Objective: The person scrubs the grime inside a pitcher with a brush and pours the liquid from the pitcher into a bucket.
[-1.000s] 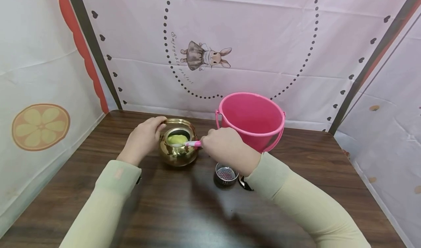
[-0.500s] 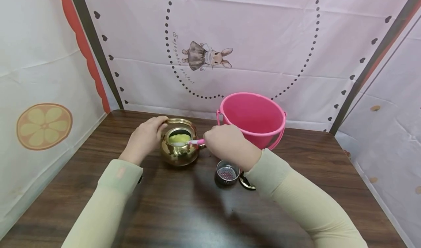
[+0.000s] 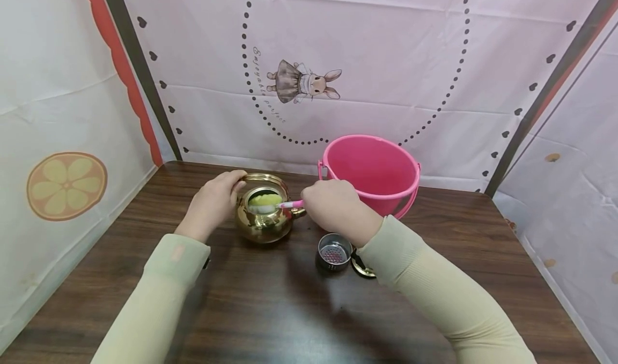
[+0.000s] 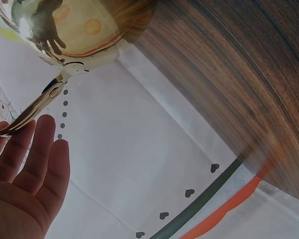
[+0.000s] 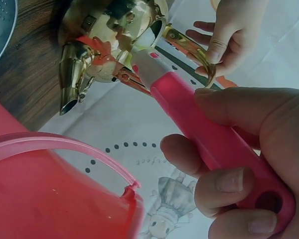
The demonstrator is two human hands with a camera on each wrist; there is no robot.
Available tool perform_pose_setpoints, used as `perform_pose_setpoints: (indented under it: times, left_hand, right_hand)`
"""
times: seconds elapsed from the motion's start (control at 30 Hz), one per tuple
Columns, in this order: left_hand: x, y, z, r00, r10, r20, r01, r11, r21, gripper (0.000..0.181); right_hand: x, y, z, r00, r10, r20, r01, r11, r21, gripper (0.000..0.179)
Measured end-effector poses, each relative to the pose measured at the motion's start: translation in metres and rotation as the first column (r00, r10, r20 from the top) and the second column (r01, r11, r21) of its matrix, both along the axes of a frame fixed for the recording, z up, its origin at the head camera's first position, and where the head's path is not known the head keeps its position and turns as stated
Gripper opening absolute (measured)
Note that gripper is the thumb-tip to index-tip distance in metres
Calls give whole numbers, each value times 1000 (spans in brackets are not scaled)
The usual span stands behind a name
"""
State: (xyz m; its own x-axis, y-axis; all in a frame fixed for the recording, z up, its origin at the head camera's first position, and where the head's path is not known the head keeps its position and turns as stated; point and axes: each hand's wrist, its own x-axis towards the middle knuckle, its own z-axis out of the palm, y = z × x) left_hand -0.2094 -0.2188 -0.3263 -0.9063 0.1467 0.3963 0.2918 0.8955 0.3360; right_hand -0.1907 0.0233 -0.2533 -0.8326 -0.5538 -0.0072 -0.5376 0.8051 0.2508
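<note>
A shiny gold teapot (image 3: pixel 263 228) stands on the table, its round mouth uncovered. My left hand (image 3: pixel 212 203) pinches the raised hoop handle (image 4: pixel 45 97) between thumb and fingers. In my right hand (image 3: pixel 338 208) is a pink-handled sponge brush (image 5: pixel 189 114), the thumb along its top and fingers curled beneath. A white neck joins its handle to a white-backed, yellow-green head (image 3: pixel 264 200) set in the mouth; the head's lower part is hidden inside. The spout (image 5: pixel 72 79) points right, toward the brush hand.
Behind my right hand a pink bucket (image 3: pixel 381 165) stands at the table's back. A metal strainer basket (image 3: pixel 333 266) sits in front of that hand, beside a gold lid (image 3: pixel 362 267) partly covered by my right sleeve. Patterned cloth walls (image 3: pixel 415 58) border the wooden table (image 3: pixel 270 310).
My right hand has drawn slightly right and back with the brush, and the head has shifted a little in the mouth. The left hand keeps its hold on the handle.
</note>
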Motion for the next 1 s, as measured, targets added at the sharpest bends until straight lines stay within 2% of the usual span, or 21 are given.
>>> perform_pose_setpoints:
  times: [0.3, 0.43, 0.67, 1.0]
  left_hand:
    - [1, 1, 0, 1000, 0, 0, 0, 1000, -2, 29]
    - [1, 1, 0, 1000, 1, 2, -1, 1000, -5, 29]
    - [-1, 0, 0, 1000, -14, -10, 14, 1000, -10, 29]
    - [-1, 0, 0, 1000, -17, -21, 17, 1000, -16, 28]
  right_hand:
    - [0, 1, -5, 999, 1, -43, -2, 1000, -17, 12]
    - [1, 0, -6, 1000, -9, -28, 8, 1000, -19, 7]
    - [4, -3, -11, 999, -48, 6, 48, 998, -28, 9]
    - [5, -4, -15, 999, -2, -39, 2, 1000, -18, 14]
